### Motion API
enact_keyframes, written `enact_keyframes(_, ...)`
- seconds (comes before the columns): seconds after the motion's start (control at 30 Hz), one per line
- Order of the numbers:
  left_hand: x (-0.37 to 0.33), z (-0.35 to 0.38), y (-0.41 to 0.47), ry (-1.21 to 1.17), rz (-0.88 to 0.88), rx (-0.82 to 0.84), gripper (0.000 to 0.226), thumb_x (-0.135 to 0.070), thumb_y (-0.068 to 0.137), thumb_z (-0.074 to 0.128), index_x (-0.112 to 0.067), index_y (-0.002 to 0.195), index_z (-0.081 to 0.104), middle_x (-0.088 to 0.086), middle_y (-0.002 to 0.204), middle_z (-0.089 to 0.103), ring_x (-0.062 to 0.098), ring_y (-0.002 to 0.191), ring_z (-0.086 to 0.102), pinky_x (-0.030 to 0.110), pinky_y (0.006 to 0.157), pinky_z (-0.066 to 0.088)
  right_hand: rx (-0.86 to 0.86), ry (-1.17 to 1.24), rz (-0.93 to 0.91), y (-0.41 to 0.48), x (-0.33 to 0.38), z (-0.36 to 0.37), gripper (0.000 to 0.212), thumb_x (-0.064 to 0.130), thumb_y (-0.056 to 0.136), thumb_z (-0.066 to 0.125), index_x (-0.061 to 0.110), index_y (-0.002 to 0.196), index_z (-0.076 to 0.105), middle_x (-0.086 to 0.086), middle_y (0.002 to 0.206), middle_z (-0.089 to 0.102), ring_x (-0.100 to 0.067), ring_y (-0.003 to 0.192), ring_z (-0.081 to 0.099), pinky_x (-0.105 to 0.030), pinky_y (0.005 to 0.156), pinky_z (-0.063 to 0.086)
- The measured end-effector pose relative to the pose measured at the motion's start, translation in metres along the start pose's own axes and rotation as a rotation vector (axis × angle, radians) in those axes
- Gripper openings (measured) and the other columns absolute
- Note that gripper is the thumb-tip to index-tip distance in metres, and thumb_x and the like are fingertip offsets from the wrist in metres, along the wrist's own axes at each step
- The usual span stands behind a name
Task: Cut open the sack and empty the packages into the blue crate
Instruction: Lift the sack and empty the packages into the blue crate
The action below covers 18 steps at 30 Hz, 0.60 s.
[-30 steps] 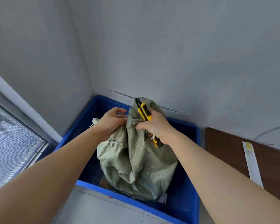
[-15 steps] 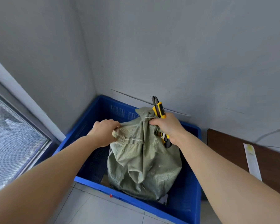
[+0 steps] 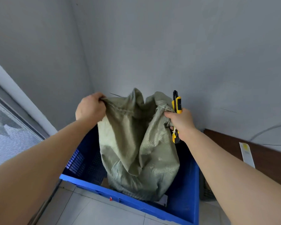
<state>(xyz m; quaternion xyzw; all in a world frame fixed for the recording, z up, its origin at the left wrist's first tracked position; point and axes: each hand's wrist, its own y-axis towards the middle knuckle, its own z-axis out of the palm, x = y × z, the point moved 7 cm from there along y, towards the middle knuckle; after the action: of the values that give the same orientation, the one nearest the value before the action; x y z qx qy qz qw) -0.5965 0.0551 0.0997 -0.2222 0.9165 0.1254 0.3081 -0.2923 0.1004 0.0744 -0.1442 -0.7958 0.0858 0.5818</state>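
Observation:
A grey-green woven sack [image 3: 136,151] hangs upright inside the blue crate [image 3: 136,206], its lower end resting in the crate. My left hand [image 3: 90,108] grips the sack's top left edge. My right hand [image 3: 179,122] grips the top right edge together with a yellow and black utility knife [image 3: 177,106], which points upward. The sack's top is spread between my two hands. A pale package corner [image 3: 163,200] shows under the sack at the crate's bottom.
The crate stands in a corner between two grey walls. A window [image 3: 10,135] runs along the left. A dark brown table [image 3: 266,155] with a white paper strip [image 3: 247,153] lies to the right. Pale floor tiles [image 3: 94,211] are in front of the crate.
Both hands have lifted the sack higher and pulled its top edges apart. The view has moved closer to the crate.

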Motion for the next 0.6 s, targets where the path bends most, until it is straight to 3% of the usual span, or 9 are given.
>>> enact_keyframes(0.1,0.001,-0.032,0.01,-0.033,-0.062,-0.08,0.033,-0.01,0.087,0.034,-0.017,0.101,0.064,0.007,0.085,0.061,0.026,0.076,0.052,0.032,0.068,0.039,-0.096,0.027,0.016,-0.001,0.003,-0.021,0.028,0.006,0.084,0.066,0.013,0.069,0.043,-0.005,0.058,0.039,-0.019,0.051,0.039,-0.03,0.05,0.039)
enact_keyframes(0.23,0.01,-0.059,0.013,-0.044,-0.092,-0.141,0.027,-0.012,0.086,0.034,-0.001,0.086,0.059,0.015,0.081,0.057,0.032,0.08,0.052,0.034,0.066,0.037,-0.239,0.08,0.03,-0.011,0.01,-0.049,0.032,0.006,0.085,0.064,0.015,0.064,0.041,-0.004,0.056,0.039,-0.018,0.048,0.037,-0.031,0.053,0.04)
enact_keyframes(0.37,0.021,-0.065,0.001,-0.089,-0.153,-0.123,0.02,-0.023,0.081,0.045,-0.007,0.084,0.057,0.007,0.071,0.055,0.032,0.077,0.056,0.036,0.066,0.046,-0.391,0.064,-0.012,-0.025,0.022,-0.076,0.03,0.012,0.082,0.063,0.016,0.062,0.041,-0.002,0.059,0.044,-0.022,0.055,0.043,-0.03,0.056,0.037)
enact_keyframes(0.43,0.022,-0.068,-0.003,-0.077,-0.129,-0.124,0.013,-0.019,0.078,0.053,-0.007,0.083,0.055,0.008,0.071,0.056,0.034,0.077,0.059,0.039,0.066,0.05,-0.45,0.063,-0.027,-0.034,0.028,-0.088,0.027,0.014,0.082,0.061,0.018,0.063,0.042,-0.002,0.062,0.045,-0.024,0.059,0.046,-0.031,0.06,0.038)
enact_keyframes(0.6,0.024,-0.089,-0.011,-0.2,-0.152,-0.201,0.006,-0.009,0.073,0.052,-0.007,0.077,0.056,0.012,0.07,0.059,0.037,0.07,0.065,0.049,0.067,0.058,-0.554,0.133,-0.042,-0.053,0.033,-0.117,0.032,0.011,0.086,0.058,0.021,0.063,0.038,0.0,0.062,0.042,-0.019,0.054,0.041,-0.027,0.047,0.031)
